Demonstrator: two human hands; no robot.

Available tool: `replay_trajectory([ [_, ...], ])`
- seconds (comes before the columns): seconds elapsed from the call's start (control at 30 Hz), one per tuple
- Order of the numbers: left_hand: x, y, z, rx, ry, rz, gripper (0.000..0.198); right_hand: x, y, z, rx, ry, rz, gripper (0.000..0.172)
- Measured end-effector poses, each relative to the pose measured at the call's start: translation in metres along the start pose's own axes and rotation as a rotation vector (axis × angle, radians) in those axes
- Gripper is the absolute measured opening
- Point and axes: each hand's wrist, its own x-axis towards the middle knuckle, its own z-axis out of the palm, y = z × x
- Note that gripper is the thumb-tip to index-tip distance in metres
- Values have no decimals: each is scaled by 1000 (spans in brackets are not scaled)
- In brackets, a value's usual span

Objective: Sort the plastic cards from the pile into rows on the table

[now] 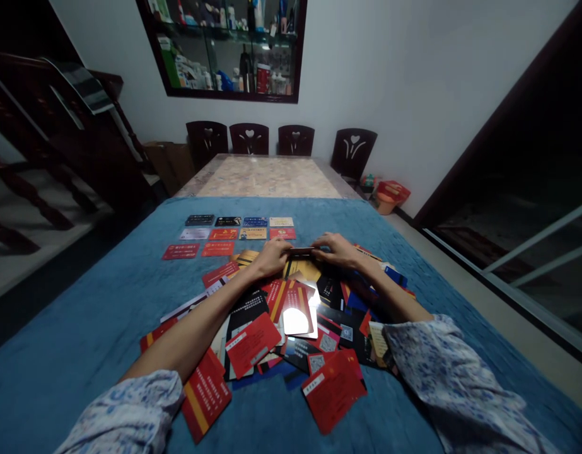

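My left hand (273, 255) and my right hand (337, 250) grip opposite ends of a card (301, 251), seen nearly edge-on; I cannot tell whether it is one card or a few stacked. Below and around my forearms spreads a loose heap of plastic cards, with red cards (253, 343) and black ones (247, 312) among them. A shiny red card (297, 309) reflects light at its middle. Beyond my left hand lie cards in rows, including a black card (228, 222), a blue card (255, 222) and an orange card (217, 249).
A blue cloth (82, 315) covers the near table; a patterned tabletop (267, 176) continues behind it. Several dark chairs (250, 139) stand along the far wall. A glass-shelved cabinet (229, 98) is set in that wall. Stair railings are at left, a bin (386, 200) at right.
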Motion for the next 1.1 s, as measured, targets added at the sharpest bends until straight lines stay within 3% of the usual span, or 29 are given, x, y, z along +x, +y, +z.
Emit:
replay_trajectory([
  [0.37,1,4,-3,-15,109,-88,20,3,11,7,42,133,43,35],
  [0.57,2,4,-2,-27,120,-126,18,2,10,9,60,121,63,40],
  [0.7,0,4,-1,-68,128,-132,24,2,11,10,90,134,60,47],
  [0.93,-4,3,2,-69,137,-53,52,2,11,15,15,158,56,42],
  [1.1,-7,9,2,1,87,0,60,1,9,18,-78,162,55,37],
])
